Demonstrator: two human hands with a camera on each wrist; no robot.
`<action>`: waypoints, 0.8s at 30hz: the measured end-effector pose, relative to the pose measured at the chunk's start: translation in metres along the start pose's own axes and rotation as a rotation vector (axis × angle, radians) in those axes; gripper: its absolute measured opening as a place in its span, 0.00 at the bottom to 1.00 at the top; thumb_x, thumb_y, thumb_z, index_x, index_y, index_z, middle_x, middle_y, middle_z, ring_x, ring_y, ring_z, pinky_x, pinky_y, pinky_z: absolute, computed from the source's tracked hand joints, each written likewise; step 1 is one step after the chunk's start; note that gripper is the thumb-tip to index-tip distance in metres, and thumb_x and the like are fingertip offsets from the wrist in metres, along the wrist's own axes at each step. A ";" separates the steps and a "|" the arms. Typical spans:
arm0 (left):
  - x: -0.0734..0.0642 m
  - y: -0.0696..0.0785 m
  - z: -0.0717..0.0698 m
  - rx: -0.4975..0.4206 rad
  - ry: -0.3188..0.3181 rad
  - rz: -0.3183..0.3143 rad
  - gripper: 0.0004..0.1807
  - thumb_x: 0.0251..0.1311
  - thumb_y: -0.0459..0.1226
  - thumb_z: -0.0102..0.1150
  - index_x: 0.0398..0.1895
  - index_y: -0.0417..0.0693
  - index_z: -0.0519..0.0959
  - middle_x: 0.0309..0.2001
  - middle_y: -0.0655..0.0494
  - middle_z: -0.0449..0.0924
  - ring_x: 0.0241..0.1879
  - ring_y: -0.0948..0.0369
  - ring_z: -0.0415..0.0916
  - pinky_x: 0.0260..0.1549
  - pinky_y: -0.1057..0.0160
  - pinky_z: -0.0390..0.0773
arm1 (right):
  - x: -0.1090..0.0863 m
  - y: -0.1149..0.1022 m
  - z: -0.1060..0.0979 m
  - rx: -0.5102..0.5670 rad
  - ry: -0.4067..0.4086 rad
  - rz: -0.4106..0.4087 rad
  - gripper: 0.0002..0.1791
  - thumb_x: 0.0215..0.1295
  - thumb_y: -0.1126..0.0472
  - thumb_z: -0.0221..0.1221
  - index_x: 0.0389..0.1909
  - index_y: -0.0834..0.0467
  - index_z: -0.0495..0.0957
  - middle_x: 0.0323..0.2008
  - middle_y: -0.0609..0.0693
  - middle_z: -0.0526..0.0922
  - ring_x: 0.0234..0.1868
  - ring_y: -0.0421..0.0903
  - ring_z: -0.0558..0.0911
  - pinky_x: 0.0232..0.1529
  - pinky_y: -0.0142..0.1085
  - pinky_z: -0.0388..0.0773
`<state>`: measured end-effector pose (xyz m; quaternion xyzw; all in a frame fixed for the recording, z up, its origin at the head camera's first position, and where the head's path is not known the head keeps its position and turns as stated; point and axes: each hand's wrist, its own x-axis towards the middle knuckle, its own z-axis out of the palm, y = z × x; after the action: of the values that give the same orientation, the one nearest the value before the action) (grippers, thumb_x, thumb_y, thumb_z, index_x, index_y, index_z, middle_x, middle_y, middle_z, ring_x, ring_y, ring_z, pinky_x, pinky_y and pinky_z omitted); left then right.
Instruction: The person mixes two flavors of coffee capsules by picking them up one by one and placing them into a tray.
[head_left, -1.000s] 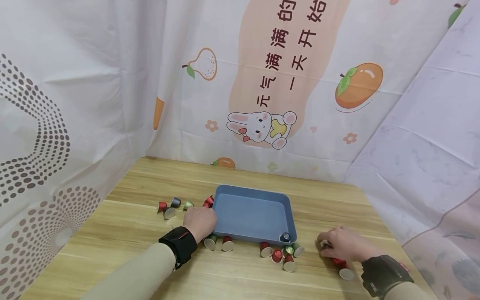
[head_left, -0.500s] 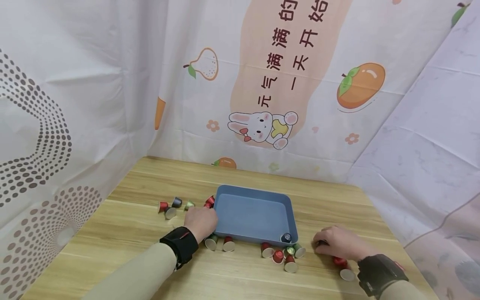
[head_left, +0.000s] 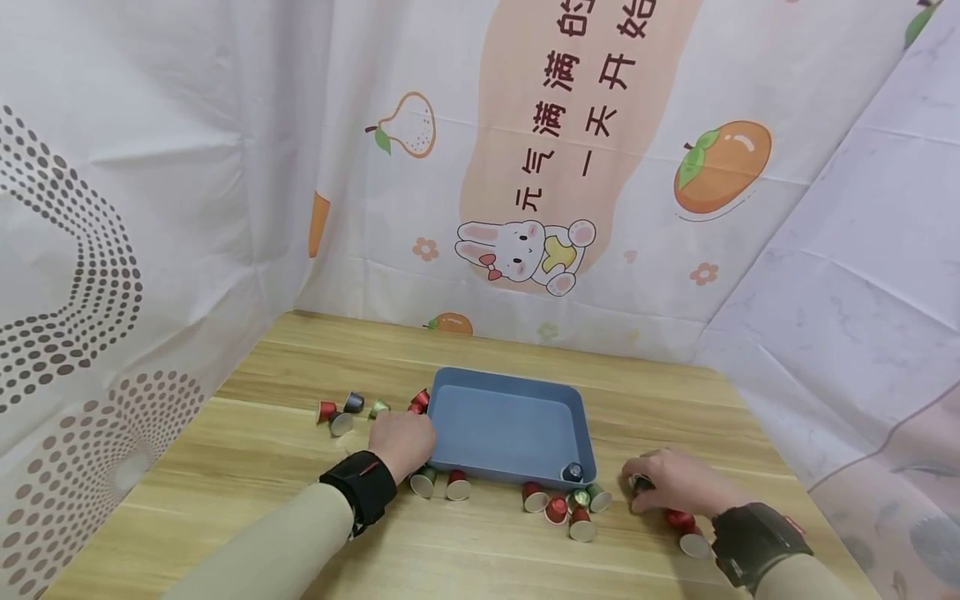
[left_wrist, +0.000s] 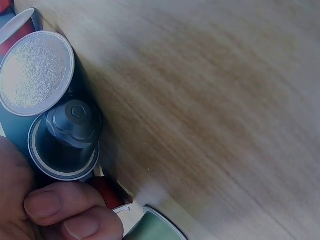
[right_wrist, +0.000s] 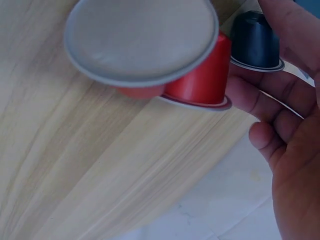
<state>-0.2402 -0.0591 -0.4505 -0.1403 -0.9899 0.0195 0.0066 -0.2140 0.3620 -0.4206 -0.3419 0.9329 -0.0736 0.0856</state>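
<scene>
My right hand (head_left: 678, 479) pinches a dark coffee capsule (right_wrist: 256, 40) between thumb and fingers, just above or on the table right of the blue tray (head_left: 502, 477). A red capsule (right_wrist: 200, 75) and a capsule with a pale lid (right_wrist: 142, 40) lie beside that hand. My left hand (head_left: 402, 442) stays at the tray's left side, fingers curled. Whether it holds anything is hidden. In the left wrist view, a silver-lidded capsule (left_wrist: 37, 72), a grey capsule (left_wrist: 75, 120) and a green capsule (left_wrist: 155, 227) are close to its fingers (left_wrist: 82, 226).
One dark capsule (head_left: 572, 472) lies in the tray's front right corner. Several red and green capsules, such as a red capsule (head_left: 556, 510), lie along its front edge. More capsules, including a blue-grey capsule (head_left: 354, 402), are scattered left of it. A patterned curtain (head_left: 420, 275) stands behind.
My right hand has shifted slightly left, away from the red capsules, and the dark capsule has moved along with it. My left hand has stayed in place.
</scene>
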 end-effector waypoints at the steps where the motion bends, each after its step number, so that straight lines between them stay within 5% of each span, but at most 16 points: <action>1: 0.000 0.000 0.000 0.003 -0.003 0.002 0.14 0.71 0.36 0.57 0.25 0.51 0.83 0.25 0.53 0.79 0.24 0.58 0.73 0.34 0.52 0.73 | 0.000 -0.001 0.000 -0.014 -0.005 0.008 0.18 0.51 0.53 0.77 0.42 0.51 0.83 0.34 0.38 0.84 0.33 0.34 0.77 0.35 0.36 0.77; 7: 0.000 0.001 -0.001 0.013 -0.024 0.005 0.13 0.71 0.36 0.57 0.26 0.51 0.84 0.26 0.53 0.80 0.26 0.56 0.76 0.36 0.51 0.75 | 0.000 -0.003 -0.001 -0.081 -0.038 0.057 0.21 0.49 0.57 0.77 0.44 0.50 0.81 0.37 0.40 0.85 0.36 0.35 0.79 0.42 0.46 0.79; 11: -0.001 0.002 0.000 0.016 -0.020 0.008 0.13 0.71 0.37 0.58 0.26 0.51 0.84 0.26 0.53 0.81 0.27 0.56 0.77 0.37 0.51 0.75 | -0.002 0.001 0.001 -0.073 -0.005 0.013 0.15 0.51 0.59 0.76 0.37 0.47 0.81 0.33 0.37 0.82 0.32 0.33 0.76 0.36 0.40 0.78; 15: -0.001 0.003 0.001 0.017 -0.007 0.015 0.13 0.70 0.36 0.58 0.25 0.51 0.84 0.25 0.54 0.80 0.25 0.56 0.76 0.36 0.51 0.75 | -0.002 0.005 0.006 -0.071 0.098 -0.072 0.14 0.55 0.60 0.74 0.31 0.48 0.76 0.26 0.35 0.72 0.27 0.31 0.67 0.28 0.31 0.67; 20: -0.002 0.002 0.001 0.017 0.006 0.008 0.13 0.70 0.36 0.58 0.25 0.51 0.83 0.25 0.54 0.80 0.25 0.57 0.75 0.36 0.51 0.74 | 0.003 0.006 0.009 -0.143 0.326 -0.194 0.19 0.48 0.64 0.74 0.27 0.50 0.70 0.25 0.35 0.64 0.26 0.30 0.60 0.27 0.28 0.59; 24: -0.001 0.001 0.002 0.004 0.005 0.001 0.13 0.70 0.35 0.57 0.26 0.51 0.84 0.26 0.53 0.81 0.26 0.56 0.76 0.37 0.50 0.74 | 0.007 0.000 0.005 -0.175 0.376 -0.177 0.21 0.50 0.64 0.75 0.26 0.50 0.69 0.24 0.35 0.64 0.25 0.30 0.61 0.26 0.28 0.60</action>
<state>-0.2390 -0.0584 -0.4523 -0.1407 -0.9898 0.0210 0.0093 -0.2184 0.3572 -0.4267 -0.4090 0.9016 -0.0620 -0.1267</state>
